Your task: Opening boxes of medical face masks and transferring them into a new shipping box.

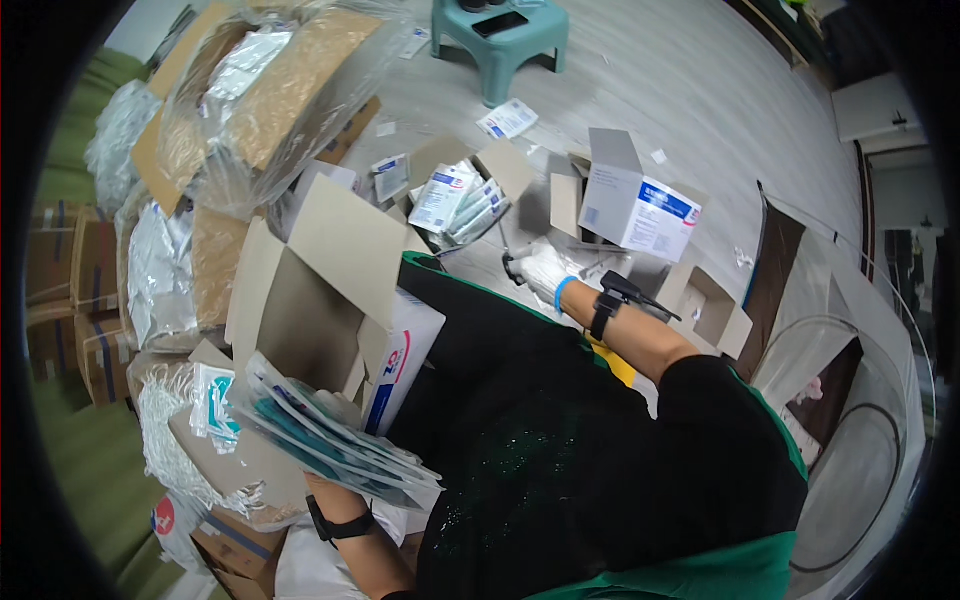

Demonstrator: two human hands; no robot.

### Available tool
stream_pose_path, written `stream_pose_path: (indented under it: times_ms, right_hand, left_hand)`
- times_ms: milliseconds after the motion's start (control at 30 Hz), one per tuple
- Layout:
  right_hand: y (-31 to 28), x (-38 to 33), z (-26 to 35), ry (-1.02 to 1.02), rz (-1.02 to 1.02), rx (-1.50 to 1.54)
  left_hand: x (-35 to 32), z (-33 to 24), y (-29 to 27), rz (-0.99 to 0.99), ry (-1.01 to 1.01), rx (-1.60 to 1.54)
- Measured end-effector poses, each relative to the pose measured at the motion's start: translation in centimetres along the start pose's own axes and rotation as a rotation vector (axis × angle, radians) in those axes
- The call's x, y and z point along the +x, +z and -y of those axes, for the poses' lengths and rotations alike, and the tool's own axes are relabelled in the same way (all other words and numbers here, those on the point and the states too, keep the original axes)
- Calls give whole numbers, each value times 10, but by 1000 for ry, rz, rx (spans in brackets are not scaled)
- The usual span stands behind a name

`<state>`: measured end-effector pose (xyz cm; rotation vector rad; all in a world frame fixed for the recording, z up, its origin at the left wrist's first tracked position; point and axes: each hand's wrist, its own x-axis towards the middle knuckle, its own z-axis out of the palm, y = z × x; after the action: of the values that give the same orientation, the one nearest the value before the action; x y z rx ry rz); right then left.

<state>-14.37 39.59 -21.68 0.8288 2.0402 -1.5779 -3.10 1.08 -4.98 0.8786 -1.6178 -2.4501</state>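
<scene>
Pale flooring [690, 110] stretches across the upper part of the frame, where a teal stool [512, 50] bearing a phone [500, 24] stands at top center. Brown cartons [295, 100] draped in clear plastic crowd the upper left; a bundle of white strands [165, 440] spills down the left side.

At lower left, a person's left hand [340, 408], mostly hidden, is closed on a fanned stack of flat packets [325, 440] with teal contents, held just in front of an open box [345, 245]. That box, its flaps spread, leans beside the person's dark clothing [560, 440], left of center.

Near the middle, the right hand [548, 270], in a white glove, reaches out with fingers bent beside a small dark object [512, 267]; whether they grip it cannot be told. Above and to its left, a second box [508, 168] holds white packages [442, 198]; above and to its right stands a white box [612, 195] with a blue band. One loose package [508, 118] lies on the floor below the stool.
</scene>
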Motion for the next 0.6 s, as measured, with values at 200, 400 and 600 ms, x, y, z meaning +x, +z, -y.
stream_pose_path:
  times_ms: [200,400,600]
  right_hand:
    - [-46,90,-122,-78,-365,-533]
    - [-60,124,-174,308,-442,-326]
    - [-50,110,-145,136,-386,-416]
  left_hand:
    - [-30,-28,75,195,20,120]
    - [-8,-13,24,564,-107,-227]
    - [-32,-23,73,4,-196,-281]
